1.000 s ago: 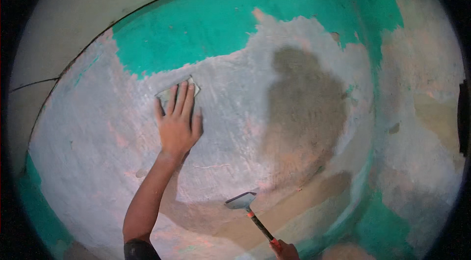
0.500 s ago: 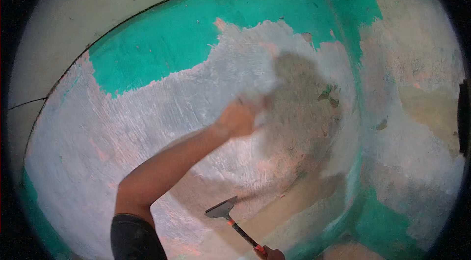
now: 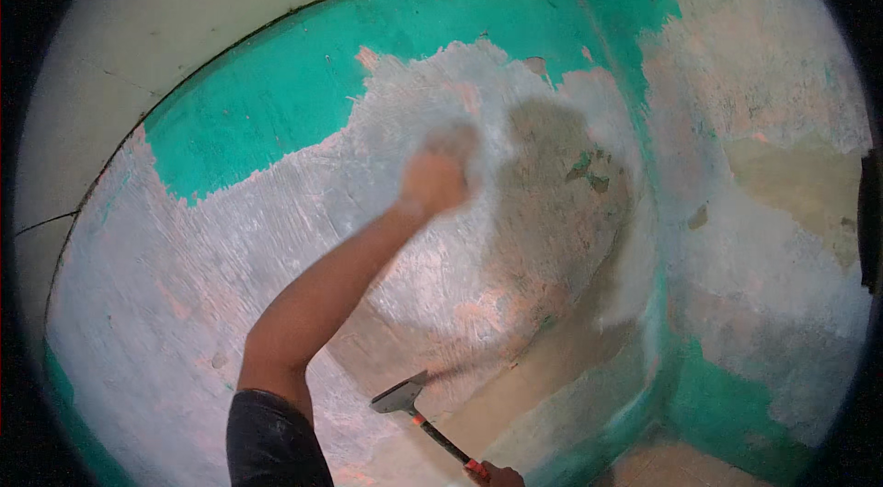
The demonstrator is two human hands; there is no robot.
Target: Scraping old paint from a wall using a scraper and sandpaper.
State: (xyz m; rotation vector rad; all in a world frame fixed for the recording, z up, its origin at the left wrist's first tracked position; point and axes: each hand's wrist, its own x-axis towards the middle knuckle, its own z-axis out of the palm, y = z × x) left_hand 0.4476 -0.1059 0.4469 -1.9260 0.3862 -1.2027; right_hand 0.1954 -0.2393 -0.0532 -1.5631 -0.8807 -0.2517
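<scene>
Reaching up across the wall (image 3: 303,220) in the head view, the only one feeding back to my remote station, the left hand (image 3: 437,176) was badly blurred. I could not tell from my end whether its fingers were spread or closed, or whether they held anything; a greyish smear showed at their tips. I saw it in front of the bare, patchy grey plaster, just left of a dark, rounded shadow (image 3: 552,202). Its forearm (image 3: 322,294) bent at the elbow above a dark sleeve (image 3: 276,446).

The right hand (image 3: 504,477), well apart from the left, sat at the lower edge of my picture, its fingers closed round the handle of a scraper (image 3: 441,438). That tool slanted up and to the left, with its wide grey blade (image 3: 397,398) uppermost and orange-red bands on the dark handle. I had the blade in front of the wall's lower part, but could not make out whether it touched the surface.

Green paint (image 3: 267,110) with a ragged lower edge ran along the top of the wall, below a pale ceiling (image 3: 230,0). To the right, I saw a second wall (image 3: 736,257), mottled pinkish and grey, meeting the first at a corner.
</scene>
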